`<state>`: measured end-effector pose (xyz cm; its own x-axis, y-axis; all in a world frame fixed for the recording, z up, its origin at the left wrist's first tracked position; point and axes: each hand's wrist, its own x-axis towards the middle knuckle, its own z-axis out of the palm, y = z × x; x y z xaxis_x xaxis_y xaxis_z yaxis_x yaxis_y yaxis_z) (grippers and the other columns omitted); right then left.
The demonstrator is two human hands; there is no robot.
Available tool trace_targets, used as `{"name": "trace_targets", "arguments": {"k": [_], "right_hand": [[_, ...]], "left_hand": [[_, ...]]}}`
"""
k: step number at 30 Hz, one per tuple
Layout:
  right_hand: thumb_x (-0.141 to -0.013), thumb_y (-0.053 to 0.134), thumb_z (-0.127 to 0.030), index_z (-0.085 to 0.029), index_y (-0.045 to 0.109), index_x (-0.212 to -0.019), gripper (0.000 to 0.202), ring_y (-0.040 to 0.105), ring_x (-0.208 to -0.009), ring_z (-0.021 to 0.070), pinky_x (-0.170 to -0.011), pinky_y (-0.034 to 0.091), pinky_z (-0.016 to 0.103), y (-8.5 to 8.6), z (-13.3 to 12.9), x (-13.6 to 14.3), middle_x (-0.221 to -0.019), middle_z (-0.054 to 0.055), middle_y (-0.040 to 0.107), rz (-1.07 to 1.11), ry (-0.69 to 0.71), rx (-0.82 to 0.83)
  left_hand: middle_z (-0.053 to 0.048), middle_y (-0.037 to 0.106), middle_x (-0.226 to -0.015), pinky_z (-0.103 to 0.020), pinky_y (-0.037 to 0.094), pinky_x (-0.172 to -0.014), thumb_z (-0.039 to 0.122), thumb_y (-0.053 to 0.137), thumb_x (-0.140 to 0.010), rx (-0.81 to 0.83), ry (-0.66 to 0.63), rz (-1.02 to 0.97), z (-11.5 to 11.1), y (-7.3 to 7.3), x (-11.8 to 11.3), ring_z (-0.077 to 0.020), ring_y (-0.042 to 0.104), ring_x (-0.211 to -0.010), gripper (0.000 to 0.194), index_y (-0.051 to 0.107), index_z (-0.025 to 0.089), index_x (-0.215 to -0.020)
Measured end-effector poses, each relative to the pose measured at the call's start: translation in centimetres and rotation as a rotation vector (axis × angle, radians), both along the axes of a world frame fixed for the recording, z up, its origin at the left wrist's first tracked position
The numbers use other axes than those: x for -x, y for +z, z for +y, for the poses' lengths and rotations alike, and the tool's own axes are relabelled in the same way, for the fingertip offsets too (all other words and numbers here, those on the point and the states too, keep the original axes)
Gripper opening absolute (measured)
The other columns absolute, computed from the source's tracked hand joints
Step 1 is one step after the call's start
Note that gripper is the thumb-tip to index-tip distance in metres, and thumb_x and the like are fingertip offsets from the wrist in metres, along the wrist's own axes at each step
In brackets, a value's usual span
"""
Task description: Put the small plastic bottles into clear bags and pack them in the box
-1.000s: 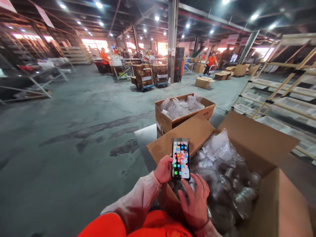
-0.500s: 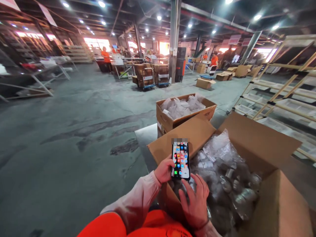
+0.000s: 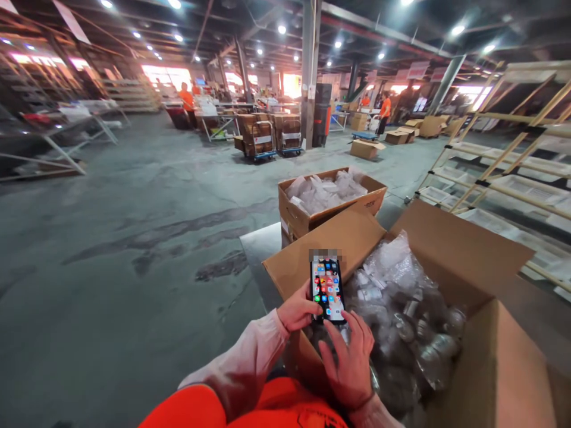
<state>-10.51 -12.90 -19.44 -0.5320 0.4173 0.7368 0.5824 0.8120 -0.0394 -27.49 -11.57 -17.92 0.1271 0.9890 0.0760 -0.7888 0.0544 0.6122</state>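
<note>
A smartphone point(image 3: 328, 288) with a lit screen full of app icons is held upright over the near edge of an open cardboard box. My left hand point(image 3: 298, 307) grips its left side, the thumb lying over the lower left of the screen. Close to the phone's lower right corner is my right hand point(image 3: 350, 359), its fingers spread and a fingertip at the screen's lower edge. Beneath and to the right, the open cardboard box point(image 3: 520, 362) is full of clear plastic bags point(image 3: 397, 297) with small items that I cannot make out.
Behind the near box stands another carton point(image 3: 297, 220) filled with clear bags. To the right is a rack point(image 3: 513, 178) with white trays. Farther off are loaded trolleys point(image 3: 263, 139), a pillar point(image 3: 309, 77), and people in orange shirts point(image 3: 186, 100).
My left thumb has moved onto the lower left of the phone screen, and my right fingertips have come up to its lower right. The view has shifted slightly.
</note>
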Motion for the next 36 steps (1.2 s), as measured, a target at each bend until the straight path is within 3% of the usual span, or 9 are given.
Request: {"name": "trace_targets", "arguments": {"k": [9, 12, 14, 16, 18, 22, 25, 31, 36], "right_hand": [[-0.087, 0.053, -0.023, -0.019, 0.061, -0.108, 0.023, 0.044, -0.113, 0.0328, -0.089, 0.039, 0.055, 0.5, -0.1, -0.3, -0.119, 0.014, 0.047, 0.103, 0.065, -0.036], [-0.087, 0.053, -0.022, -0.019, 0.06, -0.107, 0.022, 0.044, -0.112, 0.0322, -0.088, 0.04, 0.053, 0.6, -0.2, -0.3, -0.117, 0.014, 0.048, 0.11, 0.089, -0.047], [-0.087, 0.053, -0.021, -0.018, 0.06, -0.107, 0.021, 0.045, -0.111, 0.0319, -0.087, 0.04, 0.053, 0.6, -0.1, -0.3, -0.116, 0.014, 0.049, 0.114, 0.103, -0.053], [-0.088, 0.052, -0.02, -0.017, 0.06, -0.106, 0.02, 0.046, -0.11, 0.0312, -0.086, 0.04, 0.052, 0.6, 0.0, -0.3, -0.115, 0.014, 0.049, 0.117, 0.111, -0.055], [-0.088, 0.052, -0.021, -0.017, 0.061, -0.105, 0.019, 0.046, -0.109, 0.0307, -0.086, 0.041, 0.051, 0.6, 0.1, -0.3, -0.114, 0.014, 0.05, 0.114, 0.115, -0.061], [-0.088, 0.052, -0.022, -0.018, 0.062, -0.102, 0.017, 0.049, -0.106, 0.0295, -0.084, 0.043, 0.048, 0.5, 0.3, -0.3, -0.112, 0.013, 0.052, 0.121, 0.107, -0.083], [-0.087, 0.053, -0.022, -0.019, 0.064, -0.099, 0.016, 0.052, -0.103, 0.0276, -0.081, 0.045, 0.045, 0.2, 0.7, -0.5, -0.109, 0.012, 0.054, 0.125, 0.09, -0.113], [-0.084, 0.055, -0.019, -0.021, 0.066, -0.094, 0.015, 0.056, -0.097, 0.0245, -0.077, 0.049, 0.04, -0.6, 1.5, -0.8, -0.104, 0.01, 0.057, 0.115, 0.098, -0.188], [-0.086, 0.053, -0.019, -0.02, 0.065, -0.095, 0.015, 0.056, -0.096, 0.0243, -0.078, 0.048, 0.04, -0.7, 1.5, -0.7, -0.103, 0.011, 0.057, 0.13, 0.102, -0.144]], "left_hand": [[-0.01, 0.07, -0.104, -0.047, 0.044, -0.094, 0.005, 0.063, -0.058, -0.016, -0.041, -0.119, 0.1, 0.2, 0.8, -0.0301, 0.065, -0.1, 0.06, 0.058, 0.016, -0.117], [-0.015, 0.07, -0.105, -0.053, 0.037, -0.099, 0.024, 0.061, -0.068, -0.038, -0.145, -0.254, 0.1, 0.2, 1.0, -0.0357, 0.061, -0.107, 0.05, 0.059, 0.01, -0.117], [-0.019, 0.067, -0.11, -0.055, 0.033, -0.1, 0.044, 0.057, -0.077, -0.047, -0.223, -0.324, 0.2, 0.3, 1.1, -0.0387, 0.058, -0.11, 0.056, 0.058, 0.007, -0.119], [-0.019, 0.065, -0.115, -0.056, 0.03, -0.101, 0.061, 0.048, -0.081, -0.039, -0.227, -0.375, 0.4, 0.3, 1.2, -0.0392, 0.057, -0.112, 0.067, 0.057, 0.01, -0.123], [-0.017, 0.065, -0.116, -0.056, 0.029, -0.102, 0.068, 0.042, -0.082, -0.008, -0.193, -0.406, 0.6, 0.4, 1.3, -0.0382, 0.058, -0.111, 0.071, 0.056, 0.013, -0.124], [-0.017, 0.067, -0.112, -0.051, 0.033, -0.1, 0.066, 0.037, -0.085, 0.037, -0.196, -0.453, 1.2, 0.4, 1.3, -0.0326, 0.062, -0.103, 0.071, 0.059, 0.009, -0.12], [-0.015, 0.067, -0.113, -0.049, 0.036, -0.098, 0.064, 0.035, -0.087, -0.024, -0.174, -0.457, 1.4, 0.3, 1.3, -0.03, 0.064, -0.101, 0.067, 0.062, 0.011, -0.118], [-0.015, 0.068, -0.113, -0.045, 0.043, -0.091, 0.069, 0.041, -0.082, -0.084, -0.156, -0.436, 1.6, -0.4, 1.3, -0.0279, 0.067, -0.093, 0.07, 0.065, 0.012, -0.114], [-0.013, 0.066, -0.119, -0.042, 0.047, -0.084, 0.07, 0.046, -0.08, -0.1, -0.154, -0.469, 1.8, -0.6, 1.2, -0.0262, 0.067, -0.089, 0.072, 0.061, 0.012, -0.12]]}}
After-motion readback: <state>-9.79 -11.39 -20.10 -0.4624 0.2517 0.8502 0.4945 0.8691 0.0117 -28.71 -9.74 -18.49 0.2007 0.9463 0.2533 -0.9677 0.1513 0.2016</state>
